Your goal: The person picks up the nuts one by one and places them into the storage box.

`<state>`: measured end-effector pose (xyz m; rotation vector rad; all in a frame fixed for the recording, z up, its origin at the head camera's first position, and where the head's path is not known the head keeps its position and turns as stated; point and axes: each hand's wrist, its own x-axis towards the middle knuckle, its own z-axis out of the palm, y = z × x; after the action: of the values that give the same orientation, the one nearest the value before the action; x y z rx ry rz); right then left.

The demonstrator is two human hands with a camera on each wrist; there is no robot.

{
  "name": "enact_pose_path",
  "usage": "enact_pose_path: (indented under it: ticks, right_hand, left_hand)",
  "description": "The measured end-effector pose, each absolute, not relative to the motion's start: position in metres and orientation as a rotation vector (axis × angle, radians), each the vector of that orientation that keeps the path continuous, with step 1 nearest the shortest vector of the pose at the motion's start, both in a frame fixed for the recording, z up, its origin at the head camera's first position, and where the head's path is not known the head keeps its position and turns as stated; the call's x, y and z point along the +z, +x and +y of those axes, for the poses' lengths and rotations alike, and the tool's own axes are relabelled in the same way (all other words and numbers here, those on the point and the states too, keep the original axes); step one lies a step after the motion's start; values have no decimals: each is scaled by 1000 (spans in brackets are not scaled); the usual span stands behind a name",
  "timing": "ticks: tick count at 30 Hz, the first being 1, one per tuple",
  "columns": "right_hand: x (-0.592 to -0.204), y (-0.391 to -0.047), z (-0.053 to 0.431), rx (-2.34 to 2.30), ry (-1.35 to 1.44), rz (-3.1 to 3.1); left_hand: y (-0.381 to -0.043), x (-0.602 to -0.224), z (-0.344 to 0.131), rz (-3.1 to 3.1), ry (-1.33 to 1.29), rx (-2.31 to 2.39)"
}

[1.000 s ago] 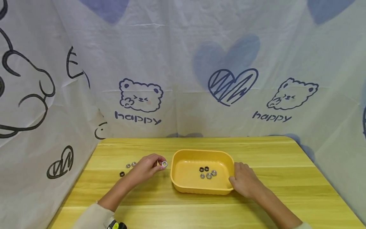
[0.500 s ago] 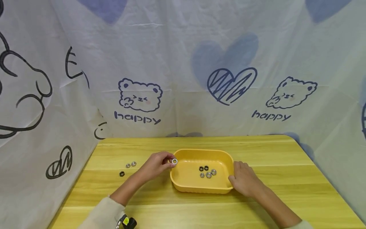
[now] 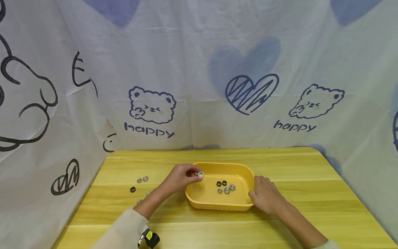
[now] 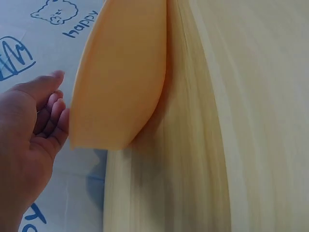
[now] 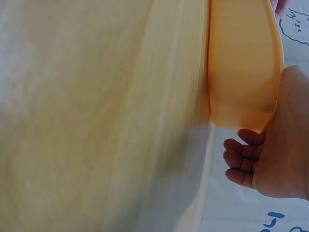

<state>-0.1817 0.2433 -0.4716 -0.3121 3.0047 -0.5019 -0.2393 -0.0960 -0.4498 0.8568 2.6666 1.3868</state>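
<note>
In the head view my left hand [image 3: 182,178] pinches a silver hex nut [image 3: 201,174] between thumb and fingertips, over the left end of a yellow plastic tray [image 3: 217,207]. The left wrist view shows the same hand [image 4: 34,121] beside the tray's wall [image 4: 120,72]; the nut is hidden there. My right hand [image 3: 266,194] grips the tray's right rim, thumb inside and fingers outside. Inside the tray lie several nuts, among them a black nut [image 3: 224,183] and a larger silver nut [image 3: 227,190].
On the wood-grain table [image 3: 295,180], left of the tray, lie a black nut [image 3: 133,189] and silver nuts [image 3: 145,178], some partly covered by my left forearm. A printed white cloth [image 3: 199,69] hangs behind the table and along its sides.
My left hand has moved right with the nut, from left of the tray to over its left end. More nuts show beside the left forearm. The right hand stays on the rim.
</note>
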Motion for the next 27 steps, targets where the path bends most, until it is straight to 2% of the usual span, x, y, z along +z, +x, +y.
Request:
enact_pose_path:
  ticks: [13, 27]
  right_hand:
    - [-469, -182, 245, -499, -312, 2999]
    - [-468, -181, 243, -505, -310, 3015]
  left_hand:
    - [-246, -453, -69, 2539, 695, 1493]
    - [-256, -451, -49, 2570, 728, 1422]
